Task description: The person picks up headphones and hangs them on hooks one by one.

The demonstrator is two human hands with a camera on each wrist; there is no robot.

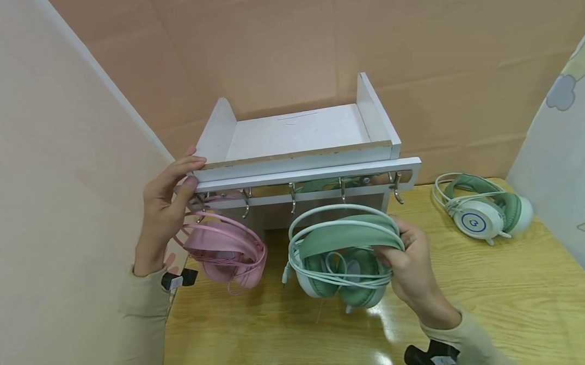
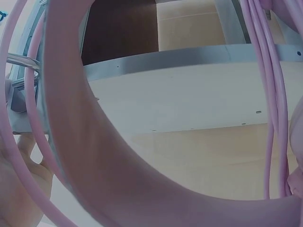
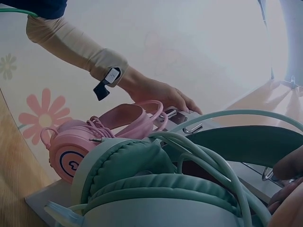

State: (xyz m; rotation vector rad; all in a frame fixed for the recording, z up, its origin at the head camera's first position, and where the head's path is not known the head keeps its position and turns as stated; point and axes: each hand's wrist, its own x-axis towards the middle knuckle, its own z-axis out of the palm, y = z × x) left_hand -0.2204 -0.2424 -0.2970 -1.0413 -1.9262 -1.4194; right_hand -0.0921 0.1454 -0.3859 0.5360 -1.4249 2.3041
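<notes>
Pink headphones, whose band crosses the left wrist view close up, hang from the leftmost hook, their thin cord looped in a bundle around them. Just above, the left hand is clamped on the left front corner of a white shelf, fingers over the top and thumb against the front. That shelf is an open-topped holder with a raised panel at each end and a low front edge; its scratched white base shows between them. Under its front runs a rail carrying a row of metal hooks. Right of centre, green headphones are held in front of the rail, near its hooks, cord coiled about them. The right hand pinches their band at its right end. Farthest right, white-and-green headphones lie on the wooden bench beside the patterned wall.
</notes>
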